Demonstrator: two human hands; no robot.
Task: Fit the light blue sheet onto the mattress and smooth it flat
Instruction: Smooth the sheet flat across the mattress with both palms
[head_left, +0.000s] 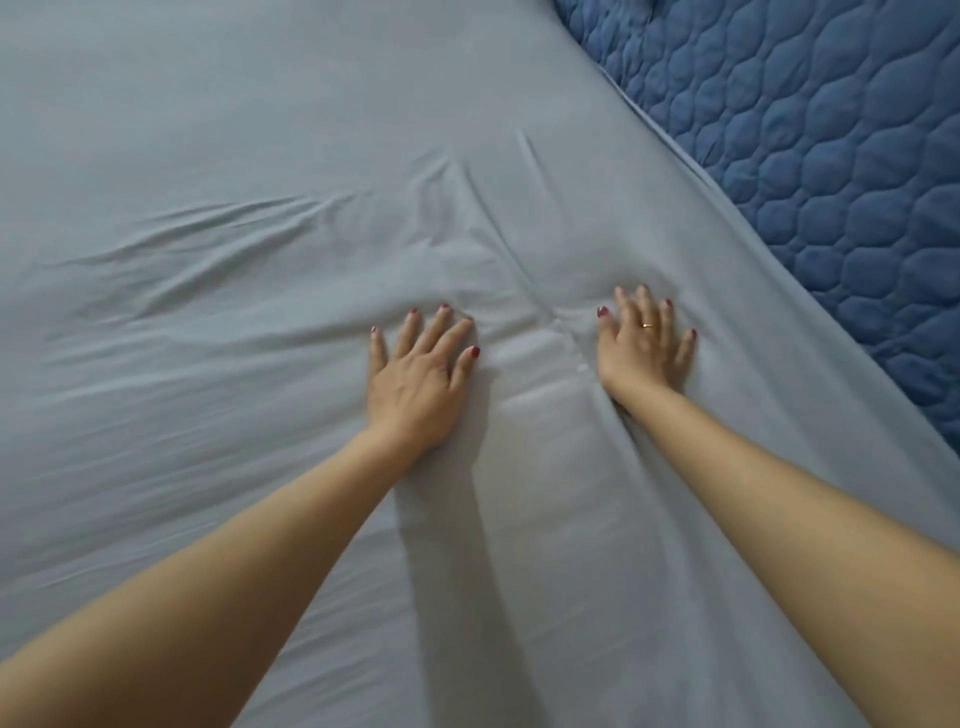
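The light blue sheet (260, 130) covers nearly the whole view, spread over the mattress. Both my arms reach forward across it. My left hand (421, 374) lies palm down on the sheet with fingers spread and straight. My right hand (641, 348), with a ring on one finger, also presses flat on the sheet, fingers spread. Between and ahead of the hands the cloth is bunched into folds. Long creases run across the sheet to the left of my left hand.
A dark blue quilted cover (841, 171) shows at the upper right, beyond the sheet's diagonal edge (691, 171). The sheet lies smoother toward the top left.
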